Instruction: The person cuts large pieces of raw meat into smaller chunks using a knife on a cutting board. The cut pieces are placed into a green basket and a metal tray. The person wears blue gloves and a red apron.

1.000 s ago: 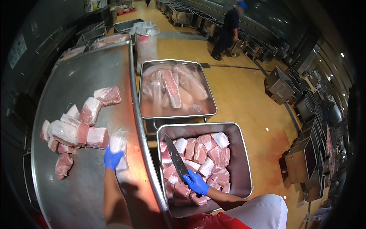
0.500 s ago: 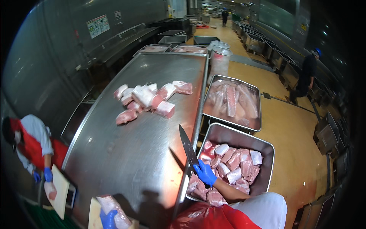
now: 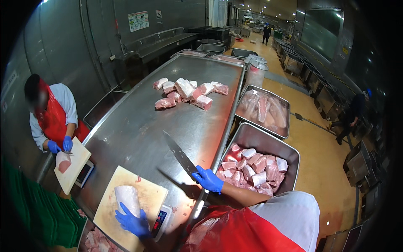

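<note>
My left hand (image 3: 134,221) straddles the near end of a pale pork loin piece (image 3: 127,199), fingers splayed over it and thumb on its right side. The loin lies on a white cutting board (image 3: 147,194) at the table's near edge. In my right hand (image 3: 208,179) is the handle of a large knife (image 3: 179,153). Its broad dark blade points up and to the left over the steel table, apart from the meat. Just beyond that hand, a steel bin (image 3: 289,168) holds many cut pork chunks (image 3: 252,169).
Several pork pieces (image 3: 184,90) lie heaped on the steel table (image 3: 138,138). Beside my board is a scale (image 3: 160,221). A co-worker (image 3: 58,111) cuts meat on another board (image 3: 79,161) at left. A second bin (image 3: 264,111) holds long meat strips. Someone (image 3: 352,115) walks at right.
My left hand and the loin now show on the board, as the view has shifted down and left. The knife's blade has swung leftward in my right hand, away from the meat bin.
</note>
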Demonstrator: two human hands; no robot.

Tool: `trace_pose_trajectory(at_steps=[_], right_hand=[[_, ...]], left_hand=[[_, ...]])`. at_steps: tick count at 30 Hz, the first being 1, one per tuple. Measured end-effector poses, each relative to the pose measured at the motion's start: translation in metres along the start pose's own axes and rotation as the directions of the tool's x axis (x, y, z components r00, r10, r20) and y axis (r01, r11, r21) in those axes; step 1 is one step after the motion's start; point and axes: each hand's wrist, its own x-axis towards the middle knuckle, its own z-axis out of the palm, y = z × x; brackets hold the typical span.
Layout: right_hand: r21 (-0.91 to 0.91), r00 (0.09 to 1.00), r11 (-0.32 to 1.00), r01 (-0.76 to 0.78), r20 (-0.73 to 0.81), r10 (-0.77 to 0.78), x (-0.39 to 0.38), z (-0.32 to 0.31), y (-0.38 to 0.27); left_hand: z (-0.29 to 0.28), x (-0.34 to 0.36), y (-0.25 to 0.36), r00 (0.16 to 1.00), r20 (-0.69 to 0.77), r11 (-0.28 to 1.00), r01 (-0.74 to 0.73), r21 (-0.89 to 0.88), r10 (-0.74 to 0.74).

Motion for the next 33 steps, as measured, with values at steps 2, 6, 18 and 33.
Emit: trace_pose_trajectory(at_steps=[2,6,18,33], right_hand=[[-0.029,1.0,1.0,0.011,0.028,-0.01,-0.014,0.007,-0.01],[-0.049,0.994,0.999,-0.01,0.11,0.015,-0.021,0.017,-0.015],[-0.02,0.946,0.988,0.151,0.294,-0.139,0.017,0.04,-0.039],[-0.039,0.913,0.985,0.169,0.383,-0.141,0.022,0.033,-0.017]], left_hand=[[0.019,-0.024,-0.019,0.95,-0.302,0.984,-0.122,-0.128,0.078],[0.021,-0.042,-0.03,0.929,-0.37,0.861,-0.197,-0.469,0.011],[0.022,-0.049,-0.014,0.88,-0.462,0.803,-0.193,-0.564,-0.113],[0.014,-0.052,0.023,0.866,-0.346,0.804,0.1,-0.587,-0.36]])
